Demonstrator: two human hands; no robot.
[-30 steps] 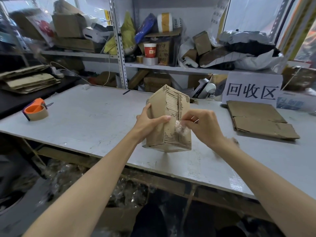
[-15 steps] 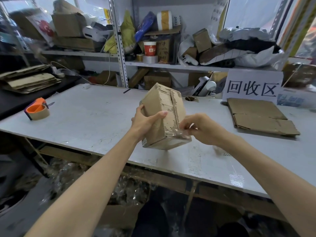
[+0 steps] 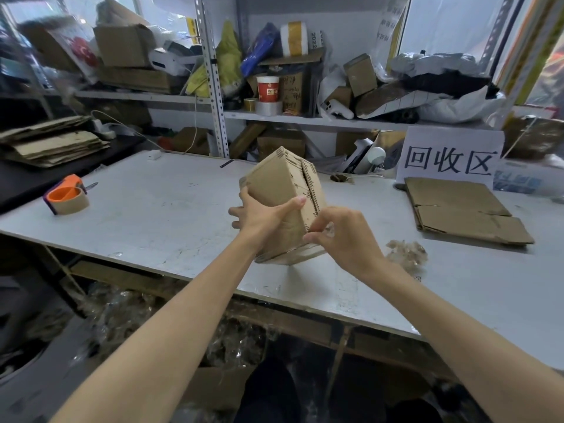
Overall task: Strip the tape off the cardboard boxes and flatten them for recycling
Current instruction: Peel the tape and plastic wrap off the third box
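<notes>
Freshly dropped, a tape wad (image 3: 406, 254) lies on the desk (image 3: 152, 215) at 3 o'clock. Left hand (image 3: 259, 218) grips the box (image 3: 274, 184), long axis 6 to 11 o'clock; right hand (image 3: 341, 236), nearer, pinches tape (image 3: 329, 231) at its 4 o'clock edge.

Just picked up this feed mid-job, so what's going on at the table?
A person holds a small cardboard box tilted over the white table. The left hand grips its side while the right hand pinches clear tape at the box's lower edge. The box is not yet flattened. A crumpled wad of tape lies to the right, near flattened cardboard.
</notes>
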